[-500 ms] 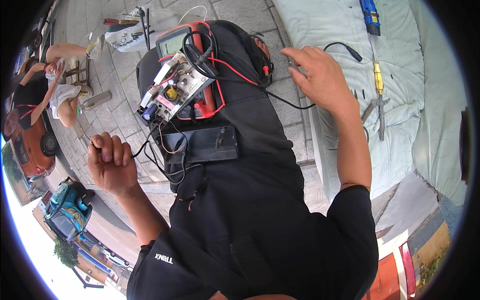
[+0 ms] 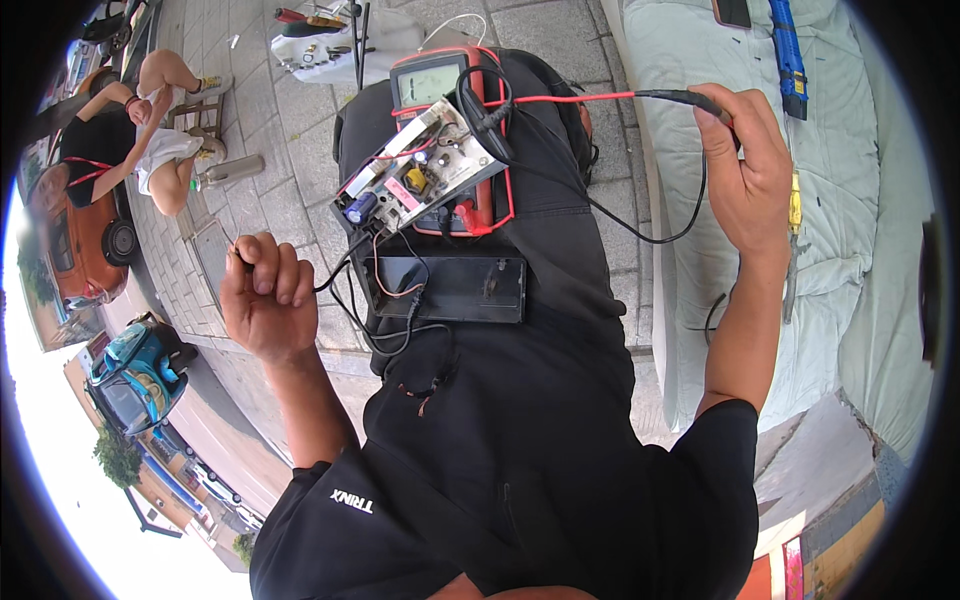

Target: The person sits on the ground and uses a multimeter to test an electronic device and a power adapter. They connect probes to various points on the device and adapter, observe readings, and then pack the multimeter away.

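A red-cased multimeter (image 2: 428,82) lies on my lap, which is covered in black cloth. A bare circuit board (image 2: 415,176) rests across it, and a flat black case (image 2: 455,290) sits just below. My left hand (image 2: 265,297) is fisted around a thin black wire that runs to the board. My right hand (image 2: 745,172) is raised at the right and pinches a black test probe (image 2: 688,97). The probe's red lead (image 2: 570,98) stretches back to the meter, and a black lead hangs below it.
A pale green cushion (image 2: 860,150) at the right carries a blue tool (image 2: 789,50) and a yellow-handled screwdriver (image 2: 795,205). A white tray of tools (image 2: 330,52) sits on the paving ahead. Another person (image 2: 130,130) sits at the left, near an orange car (image 2: 70,250).
My right hand has moved right and away from the meter with the probe, pulling the red lead straight. My left hand has risen slightly, still fisted.
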Demonstrator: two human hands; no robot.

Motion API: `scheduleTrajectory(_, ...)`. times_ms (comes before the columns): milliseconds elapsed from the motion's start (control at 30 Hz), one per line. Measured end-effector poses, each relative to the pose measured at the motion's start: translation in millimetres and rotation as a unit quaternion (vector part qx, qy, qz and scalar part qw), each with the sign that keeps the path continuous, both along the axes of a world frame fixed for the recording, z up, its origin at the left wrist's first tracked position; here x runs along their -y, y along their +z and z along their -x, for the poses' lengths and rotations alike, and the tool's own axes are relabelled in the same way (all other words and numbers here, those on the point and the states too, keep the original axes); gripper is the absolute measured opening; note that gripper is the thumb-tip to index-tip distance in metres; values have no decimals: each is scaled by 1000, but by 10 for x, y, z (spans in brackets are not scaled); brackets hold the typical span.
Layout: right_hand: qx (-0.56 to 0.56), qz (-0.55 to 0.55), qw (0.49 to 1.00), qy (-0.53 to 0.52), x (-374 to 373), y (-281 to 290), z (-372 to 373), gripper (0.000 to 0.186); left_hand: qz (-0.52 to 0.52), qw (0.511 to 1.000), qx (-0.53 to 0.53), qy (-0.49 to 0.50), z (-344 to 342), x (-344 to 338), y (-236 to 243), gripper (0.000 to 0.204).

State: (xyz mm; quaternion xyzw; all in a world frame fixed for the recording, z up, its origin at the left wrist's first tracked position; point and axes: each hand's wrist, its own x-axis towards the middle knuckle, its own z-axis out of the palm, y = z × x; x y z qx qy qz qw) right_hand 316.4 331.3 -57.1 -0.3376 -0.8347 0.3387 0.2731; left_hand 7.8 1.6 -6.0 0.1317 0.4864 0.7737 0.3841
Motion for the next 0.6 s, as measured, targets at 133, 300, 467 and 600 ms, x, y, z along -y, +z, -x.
scheduleTrajectory(133, 81, -4, 996, -40, 94, 111, -45, 21, -5, 1000, 2, -4, 26, -7, -2, 27)
scheduleTrajectory(300, 78, 43, 992, -87, 91, 11, -109, 20, 5, 1000, 2, 8, 25, 5, -4, 26)
scheduleTrajectory(467, 54, 152, 979, -123, 4, -159, -20, 26, 7, 1000, 8, 11, 36, 32, -28, 27)
scheduleTrajectory(600, 13, 182, 974, -137, -102, -249, 147, 29, 3, 1000, 18, 19, 40, 41, -42, 27)
